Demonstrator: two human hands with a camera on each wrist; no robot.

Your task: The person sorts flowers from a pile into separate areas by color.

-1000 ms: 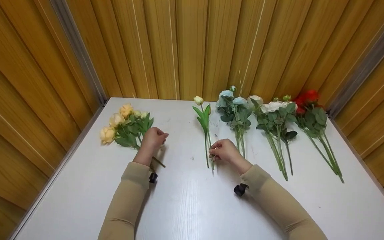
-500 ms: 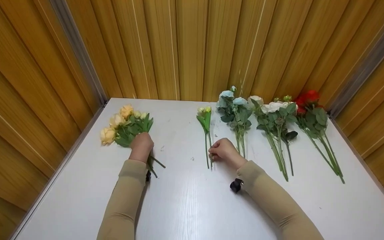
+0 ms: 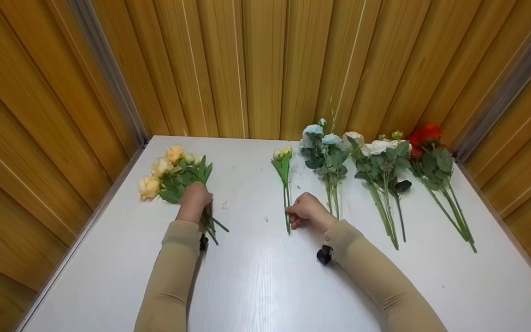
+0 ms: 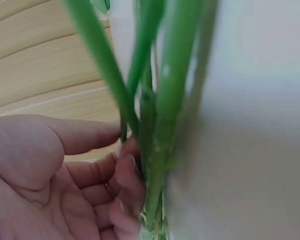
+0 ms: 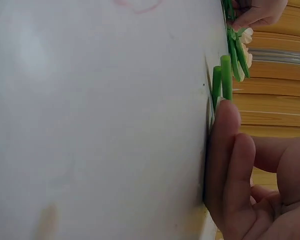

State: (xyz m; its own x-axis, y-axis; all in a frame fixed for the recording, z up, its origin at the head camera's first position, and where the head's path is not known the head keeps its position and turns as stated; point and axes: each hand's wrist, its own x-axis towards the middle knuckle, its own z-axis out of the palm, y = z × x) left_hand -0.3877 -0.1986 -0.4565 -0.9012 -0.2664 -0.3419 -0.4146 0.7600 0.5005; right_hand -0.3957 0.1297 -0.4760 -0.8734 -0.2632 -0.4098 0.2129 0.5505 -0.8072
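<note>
My left hand (image 3: 195, 194) is at the stems of a bunch of peach roses (image 3: 149, 186) on the left of the table. In the left wrist view its thumb and fingers pinch among the green stems (image 4: 162, 115). Two pale yellow tulips (image 3: 283, 167) lie side by side near the table's middle, heads level, pointing away from me. My right hand (image 3: 308, 208) pinches them low on the stems. From the right wrist, two cut stem ends (image 5: 226, 75) stick out past my fingertips, close along the tabletop.
Blue roses (image 3: 323, 143) lie just right of my right hand. Farther right are white roses (image 3: 380, 148), then red flowers (image 3: 427, 136). The white table (image 3: 247, 276) meets wood-panelled walls (image 3: 265, 69) at the back and sides.
My left hand has moved down and left onto the peach bunch's stems. The higher tulip has come down level with the other, and my right hand has shifted slightly left, bringing the stems together.
</note>
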